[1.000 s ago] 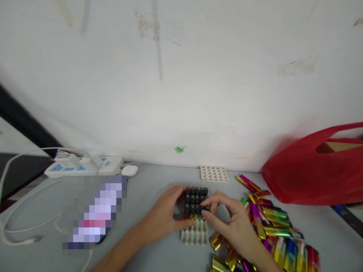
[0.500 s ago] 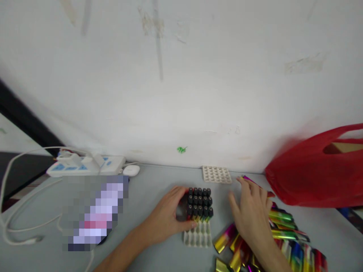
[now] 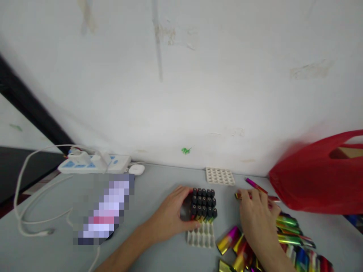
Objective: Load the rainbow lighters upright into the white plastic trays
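Note:
Slim metallic pieces that look like lighters (image 3: 204,201) stand upright in rows, black ends up, in the far part of a white cell tray (image 3: 200,240). The tray's near cells show no pieces. My left hand (image 3: 172,211) curves round the left side of these rows, fingers at the far corner and thumb at the near edge. Over a loose pile of shiny coloured lighters (image 3: 228,240) is my right hand (image 3: 256,213), its fingers bent down on one dark and gold lighter (image 3: 237,196) whose end sticks out to the left. The rest of that piece is hidden.
A second white cell tray (image 3: 220,176) lies by the wall. A purple lighter (image 3: 256,185) lies before a red bag (image 3: 317,181). At left are a power strip (image 3: 95,163), a white case (image 3: 136,169), a blurred-out phone (image 3: 106,211) and a loose white cable (image 3: 19,204).
My right hand has come down and slightly right onto the pile, and its fingers have closed in on a lighter. My left hand stays at the rows. The whole view has shifted slightly.

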Available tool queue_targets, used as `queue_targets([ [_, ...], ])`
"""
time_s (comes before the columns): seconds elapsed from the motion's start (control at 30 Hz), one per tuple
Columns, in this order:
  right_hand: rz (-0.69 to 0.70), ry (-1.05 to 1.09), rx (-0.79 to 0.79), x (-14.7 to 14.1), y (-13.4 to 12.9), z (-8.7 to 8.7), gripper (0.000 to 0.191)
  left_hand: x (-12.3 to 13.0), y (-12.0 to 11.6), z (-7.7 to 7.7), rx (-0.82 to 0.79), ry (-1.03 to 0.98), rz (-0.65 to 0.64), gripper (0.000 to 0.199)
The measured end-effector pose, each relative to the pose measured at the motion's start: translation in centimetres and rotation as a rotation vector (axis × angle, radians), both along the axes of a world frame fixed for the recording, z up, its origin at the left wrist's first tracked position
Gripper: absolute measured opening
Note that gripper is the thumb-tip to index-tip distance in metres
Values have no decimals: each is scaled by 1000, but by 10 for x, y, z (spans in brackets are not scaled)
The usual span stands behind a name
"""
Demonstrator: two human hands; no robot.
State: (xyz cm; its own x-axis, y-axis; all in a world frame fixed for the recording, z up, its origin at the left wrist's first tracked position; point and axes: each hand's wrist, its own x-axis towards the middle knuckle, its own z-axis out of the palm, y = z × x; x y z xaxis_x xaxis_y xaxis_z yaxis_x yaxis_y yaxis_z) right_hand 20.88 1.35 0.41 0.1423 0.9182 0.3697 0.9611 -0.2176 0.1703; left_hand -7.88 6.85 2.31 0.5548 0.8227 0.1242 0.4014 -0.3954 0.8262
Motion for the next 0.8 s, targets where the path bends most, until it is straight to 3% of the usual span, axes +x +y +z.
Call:
queue_targets([
  [0.07, 54, -6, -1, 0, -1, 0, 37, -1, -1, -3, -10, 7, 5, 81],
  [0.2, 200, 111, -17, -1, 1, -4, 36, -5, -4, -9, -56, 27, 24, 130],
  [0.33, 373, 429, -64, -10, 1, 4, 34, -10, -5, -10, -91, 41, -29, 156],
  [0.43, 417, 746, -69, -19, -2, 17, 31, -11, -5, -8, -78, 42, -83, 165],
  [0.63, 360, 1318, 6, -25, 2, 25, 41, -12, -3, -7, -79, 62, -135, 172],
  [0.8, 212, 1537, 121, -24, 7, 29, 50, -12, -3, -8, -75, 62, -134, 173],
])
